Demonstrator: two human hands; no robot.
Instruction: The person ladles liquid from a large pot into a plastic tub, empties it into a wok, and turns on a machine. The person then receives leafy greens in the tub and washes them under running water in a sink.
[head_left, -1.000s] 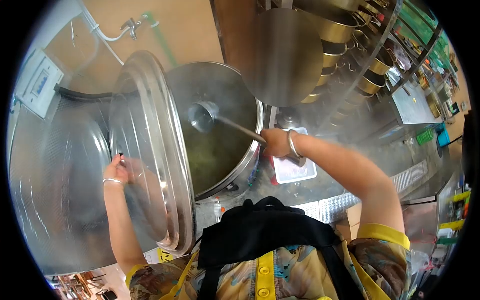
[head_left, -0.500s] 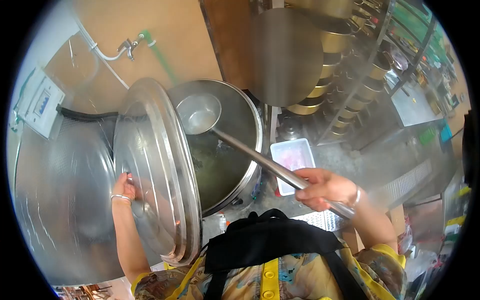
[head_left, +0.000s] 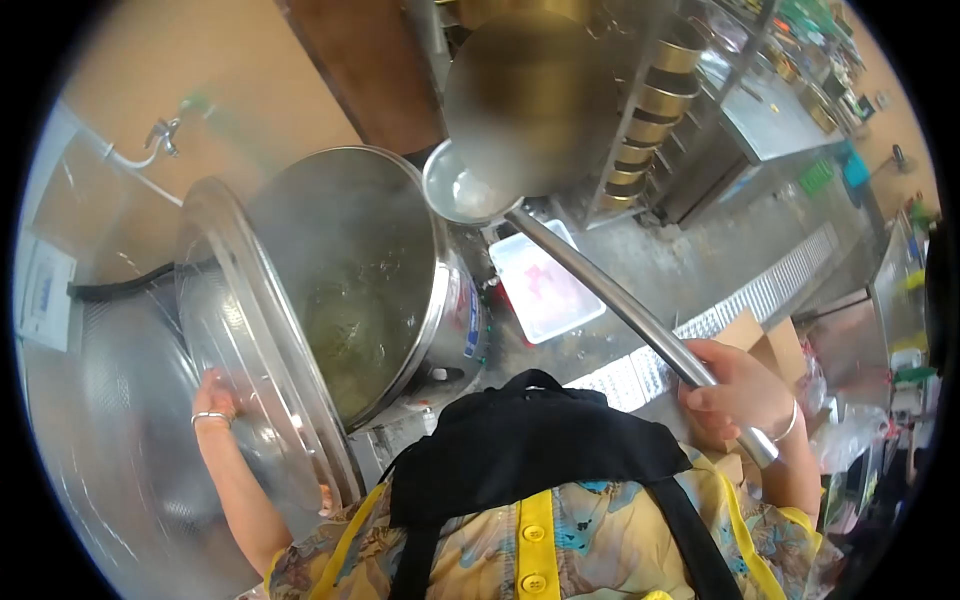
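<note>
A: State the grip and the item location.
B: Right hand (head_left: 735, 388): fingers wrapped around the tubular handle near its free end, no gap seen. The ladle (head_left: 620, 300) slopes away across the front of the body. Left hand (head_left: 215, 398): fingers closed at the outer face of the lid (head_left: 262, 350), which stands steeply tilted; exact finger placement is blurred.

A: Ladle handling?
B: Stiff metal, not fragile. Expect a front-heavy load: the bowl (head_left: 460, 190) is at the far end, just beside the pot (head_left: 455, 325). Its fill cannot be read. The smooth tube may rotate or slip if wet. For less wrist strain, hold further up the tube, clear of the hot bowl.

A: Lid handling?
B: Rigid, broad and probably heavy. Hold at the centre of the outer face; keep fingers off the steamy inner side.

A: Beyond?
B: White tray (head_left: 568, 328) on the floor beside the pot; stacked pans (head_left: 668, 100) on a rack; steel surface (head_left: 775, 120) further off.
</note>
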